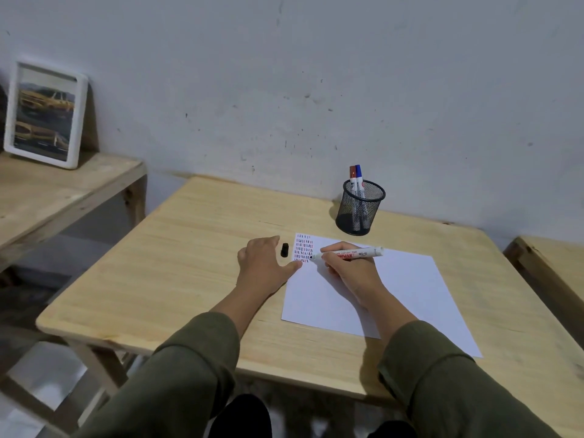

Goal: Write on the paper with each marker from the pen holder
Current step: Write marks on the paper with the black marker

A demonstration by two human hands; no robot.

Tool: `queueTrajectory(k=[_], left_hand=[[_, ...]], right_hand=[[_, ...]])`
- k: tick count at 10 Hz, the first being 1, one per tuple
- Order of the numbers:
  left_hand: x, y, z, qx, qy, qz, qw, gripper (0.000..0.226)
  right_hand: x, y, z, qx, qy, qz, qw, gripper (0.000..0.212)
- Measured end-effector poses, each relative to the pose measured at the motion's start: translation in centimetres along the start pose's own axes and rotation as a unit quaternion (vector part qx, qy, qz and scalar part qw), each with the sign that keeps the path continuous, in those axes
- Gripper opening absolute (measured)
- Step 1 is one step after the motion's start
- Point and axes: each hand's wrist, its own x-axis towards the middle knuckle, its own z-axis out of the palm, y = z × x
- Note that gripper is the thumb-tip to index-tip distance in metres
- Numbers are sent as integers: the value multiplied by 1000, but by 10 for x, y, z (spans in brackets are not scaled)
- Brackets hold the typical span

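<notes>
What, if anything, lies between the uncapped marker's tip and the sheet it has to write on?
Nothing visible. The right hand holds the marker with its tip at the paper, beside the rows of marks. The black cap lies off the sheet on the table, by the left hand.

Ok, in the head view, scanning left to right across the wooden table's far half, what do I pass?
Left hand flat on the wood, small black marker cap, patch of red, blue and black ink strokes on the white paper's corner, then the black mesh pen holder with a red-capped and a blue-capped marker.
</notes>
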Motion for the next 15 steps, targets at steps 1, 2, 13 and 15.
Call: queueTrajectory(k=[1, 2, 13, 15], left_hand=[[-1, 1, -2, 7, -9, 7, 1000, 67], [-1, 2, -4, 9, -21, 10, 1000, 69], [-10, 7, -12, -54, -14, 17, 998, 52], [-9, 13, -16, -96, 13, 0, 995, 26]], right_hand=[[-1, -1, 0, 1, -3, -2, 1000, 10], [-3, -2, 0, -3, -4, -2, 1000, 10], [-6, -5, 1, 25, 1, 1, 1000, 12], [0, -5, -3, 42, -2, -8, 999, 12]])
